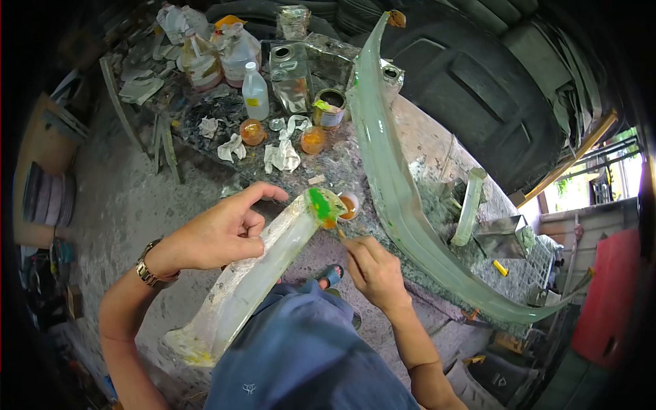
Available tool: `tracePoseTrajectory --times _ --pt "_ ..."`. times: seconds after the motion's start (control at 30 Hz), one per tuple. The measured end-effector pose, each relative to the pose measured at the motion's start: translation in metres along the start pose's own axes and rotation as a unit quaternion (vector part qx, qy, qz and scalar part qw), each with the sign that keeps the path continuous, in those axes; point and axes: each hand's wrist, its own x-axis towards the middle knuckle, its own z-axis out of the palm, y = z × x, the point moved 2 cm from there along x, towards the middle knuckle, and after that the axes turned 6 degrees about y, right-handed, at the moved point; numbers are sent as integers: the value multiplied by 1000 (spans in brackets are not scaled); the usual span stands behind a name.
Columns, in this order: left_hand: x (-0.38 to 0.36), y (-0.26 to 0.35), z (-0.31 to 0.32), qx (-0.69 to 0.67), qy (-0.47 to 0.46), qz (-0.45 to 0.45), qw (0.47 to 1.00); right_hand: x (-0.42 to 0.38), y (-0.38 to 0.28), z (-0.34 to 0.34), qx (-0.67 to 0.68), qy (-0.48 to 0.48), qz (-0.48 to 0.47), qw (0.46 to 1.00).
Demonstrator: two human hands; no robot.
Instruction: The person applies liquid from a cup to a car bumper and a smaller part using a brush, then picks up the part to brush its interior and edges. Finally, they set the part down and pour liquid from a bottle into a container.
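A long pale translucent piece slants across my front, its upper end marked with green and orange. My left hand is at its left edge, index finger raised and the other fingers curled; whether they grip the edge is unclear. My right hand is closed on a thin stick, whose tip is near the orange patch at the piece's upper end. Just behind that end is a small white cup with orange-brown contents.
A large curved translucent green piece lies along the worktable. Behind are a white bottle, a metal can, an open tin, jugs, orange containers and crumpled white cloths. A short strip lies right.
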Motion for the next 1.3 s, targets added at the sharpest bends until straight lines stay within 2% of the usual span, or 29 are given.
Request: tracePoseTrajectory --times 0.17,0.37,0.5,0.6,0.73,0.83,0.9,1.1,1.3 --pt "-2 -2 -1 -5 1 -12 1000 -8 -1 -11 13 50 35 998" --pt "-3 -2 0 6 -5 -14 1000 0 -4 7 38 24 -4 999" --pt "-3 -7 -3 -2 -11 -14 1000 -2 4 3 28 10 8 1000" --pt "-2 -9 -5 -16 -26 -3 1000 -11 2 -13 51 33 61 996" --pt "0 -10 -10 7 -37 -7 999 -12 -3 -26 75 55 61 994" --pt "0 -12 -9 1 -42 -10 999 -16 2 -26 122 95 102 983" --pt "-1 -11 -9 -5 -43 -14 999 -18 6 -25 147 132 172 965" --pt "-2 -14 -9 -11 -45 -7 999 -21 2 -4 231 135 241 933" --pt "-4 -13 -10 1 -42 -13 999 -29 0 4 215 158 222 938"
